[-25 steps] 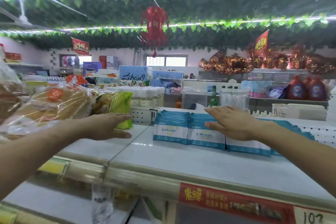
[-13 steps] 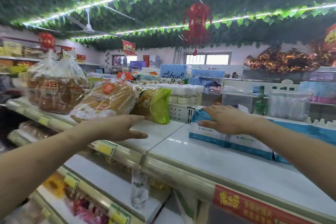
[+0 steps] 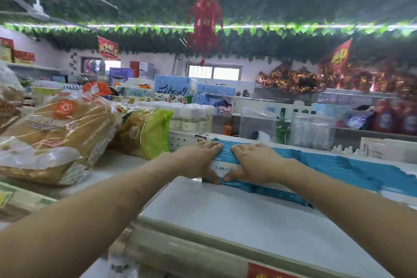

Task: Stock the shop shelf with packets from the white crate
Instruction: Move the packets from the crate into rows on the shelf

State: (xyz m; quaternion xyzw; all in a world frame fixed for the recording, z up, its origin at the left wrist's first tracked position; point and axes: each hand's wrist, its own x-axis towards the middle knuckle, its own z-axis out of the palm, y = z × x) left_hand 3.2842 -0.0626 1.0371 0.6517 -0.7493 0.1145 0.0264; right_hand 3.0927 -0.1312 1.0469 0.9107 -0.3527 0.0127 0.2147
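Since a moment ago my left hand (image 3: pixel 198 161) has left the bread side and come over to the blue and white packets (image 3: pixel 228 157), so now both hands are on the same bunch. Before, only my right hand (image 3: pixel 257 162) was there.

Both hands are close together, almost touching. Fingers lie over the top of the bunch and the thumbs press on its front, so the bunch is squeezed between them. It stands on the white shelf (image 3: pixel 237 221), at the left end of a long row of more packets (image 3: pixel 343 167) that runs off to the right.

I can only see a small bit of the front label between my thumbs, and the writing on it is too small for me to read. My hands hide most of that bunch. My right arm covers part of the row, and the far end of the row is blurry and cut off at the edge.

Left of the packets sits a green and yellow bag (image 3: pixel 146 133), and next to it a big bag of bread (image 3: pixel 56 137). I cannot see the white crate. A red price tag (image 3: pixel 268 271) at the bottom is cut off.
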